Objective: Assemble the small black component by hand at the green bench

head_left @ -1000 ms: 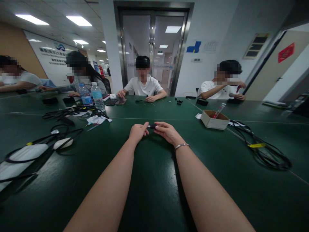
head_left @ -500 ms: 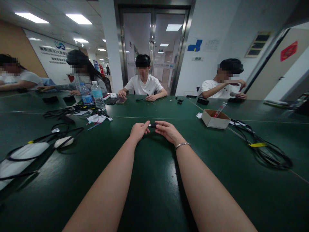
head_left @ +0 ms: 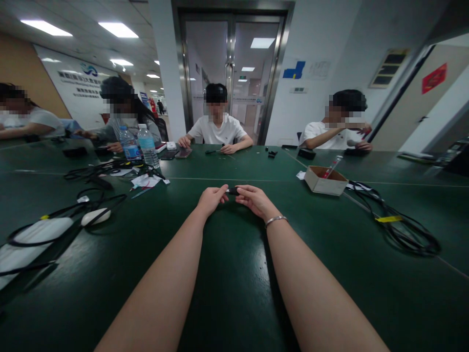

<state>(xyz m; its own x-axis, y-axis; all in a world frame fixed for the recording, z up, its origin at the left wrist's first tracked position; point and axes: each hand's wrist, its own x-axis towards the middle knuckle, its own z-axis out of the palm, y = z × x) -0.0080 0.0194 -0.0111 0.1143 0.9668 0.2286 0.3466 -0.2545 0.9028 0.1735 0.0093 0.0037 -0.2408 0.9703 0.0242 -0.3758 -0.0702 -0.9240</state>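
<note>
Plastic, small and black, the connector piece point(head_left: 232, 191) sits pinched between my left hand point(head_left: 209, 199) and right hand point(head_left: 256, 200), fingers clamped on either end just above the worktop point(head_left: 234, 274). Probably light, stiff, easily fumbled; gripping its ends seems best. Cardboard box point(head_left: 326, 181) lies well right of it.

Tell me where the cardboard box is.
Head view: the cardboard box sits on the green table, right of the hands, beside the black cable coil.
</note>
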